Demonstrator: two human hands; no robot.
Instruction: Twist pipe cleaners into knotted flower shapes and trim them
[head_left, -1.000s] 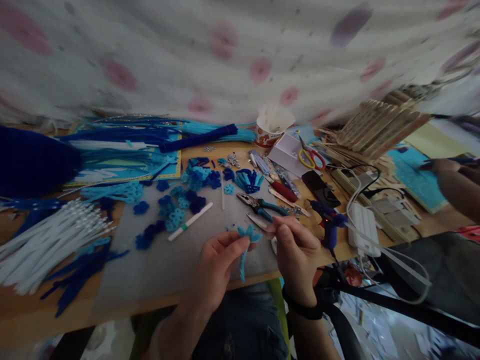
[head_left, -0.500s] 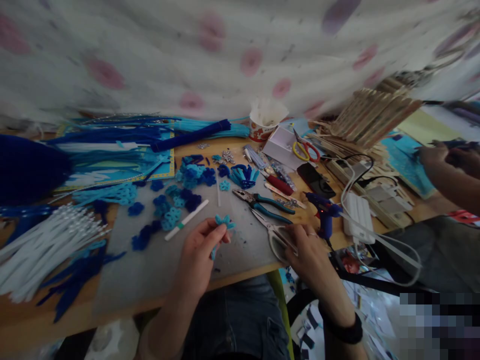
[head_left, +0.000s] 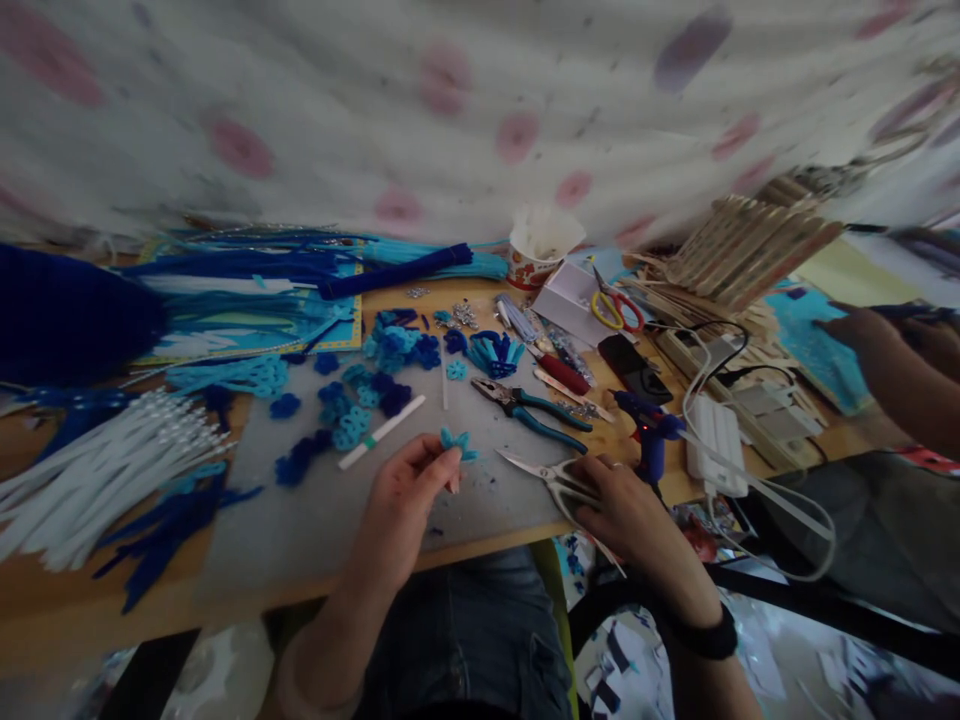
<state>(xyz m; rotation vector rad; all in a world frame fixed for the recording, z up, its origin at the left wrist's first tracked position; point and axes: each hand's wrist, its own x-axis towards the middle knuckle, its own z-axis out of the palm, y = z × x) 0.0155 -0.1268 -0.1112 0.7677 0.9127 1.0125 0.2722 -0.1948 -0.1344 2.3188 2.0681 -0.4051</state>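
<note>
Head view shows the right hand (head_left: 624, 505), beside the light-blue flower (head_left: 456, 443) 1 second ago, now at the scissors (head_left: 553, 474), its grip there too shadowed to judge, leaving only the left hand (head_left: 409, 485) clamped on the flower, fuzzy petals splayed, above the surface (head_left: 45, 620).

One head-worn view, close above left hand (head_left: 409, 485) and right hand (head_left: 628, 512), facing forward-down across wooden table (head_left: 67, 618) toward far curtain (head_left: 337, 110).
</note>
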